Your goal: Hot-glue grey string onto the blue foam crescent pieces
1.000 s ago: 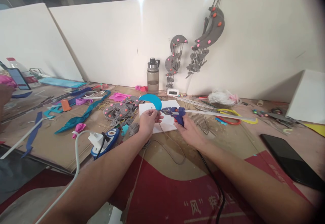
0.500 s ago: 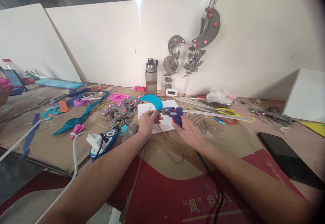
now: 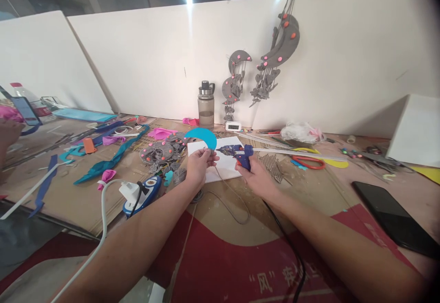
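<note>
Barely shifted: both hands lifted slightly over white sheet (image 3: 225, 163). Bare desk (image 3: 302, 188) right of it. Left hand (image 3: 198, 164) pinches blue crescent (image 3: 203, 136) at its right end; right hand (image 3: 256, 178) wraps glue gun (image 3: 239, 152), nozzle left, near pinch.

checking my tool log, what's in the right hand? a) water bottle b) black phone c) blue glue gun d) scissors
c: the right hand grips the blue glue gun, its nozzle pointing toward the blue crescent held by the left hand.
</note>
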`<state>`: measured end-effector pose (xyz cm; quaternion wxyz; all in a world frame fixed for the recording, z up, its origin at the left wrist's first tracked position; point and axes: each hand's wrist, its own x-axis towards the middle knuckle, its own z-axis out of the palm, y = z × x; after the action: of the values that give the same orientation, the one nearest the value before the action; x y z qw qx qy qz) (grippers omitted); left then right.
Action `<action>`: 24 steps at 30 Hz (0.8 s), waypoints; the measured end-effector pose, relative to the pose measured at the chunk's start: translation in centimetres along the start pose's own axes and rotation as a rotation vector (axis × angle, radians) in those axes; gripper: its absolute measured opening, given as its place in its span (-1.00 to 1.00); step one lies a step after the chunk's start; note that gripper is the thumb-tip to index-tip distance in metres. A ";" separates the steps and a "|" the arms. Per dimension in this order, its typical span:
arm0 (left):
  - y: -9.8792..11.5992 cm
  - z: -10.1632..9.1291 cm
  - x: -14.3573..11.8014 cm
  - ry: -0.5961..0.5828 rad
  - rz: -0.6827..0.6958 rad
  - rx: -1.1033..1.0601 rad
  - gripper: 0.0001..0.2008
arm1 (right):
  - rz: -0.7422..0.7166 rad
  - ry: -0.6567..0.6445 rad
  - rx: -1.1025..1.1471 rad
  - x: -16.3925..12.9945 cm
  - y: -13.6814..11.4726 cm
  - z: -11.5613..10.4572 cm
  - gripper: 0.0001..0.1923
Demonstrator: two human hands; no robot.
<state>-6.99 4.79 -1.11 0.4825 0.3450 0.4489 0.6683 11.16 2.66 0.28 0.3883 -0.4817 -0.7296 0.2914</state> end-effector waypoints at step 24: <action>1.1 0.9 -2.0 -0.135 0.203 0.158 -0.75 | -0.267 0.275 -0.420 1.7 0.0 -1.7 -0.73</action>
<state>-5.98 3.01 0.20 0.4128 0.4697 0.4296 0.6515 12.24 4.36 1.67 0.4105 -0.4862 -0.7713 0.0119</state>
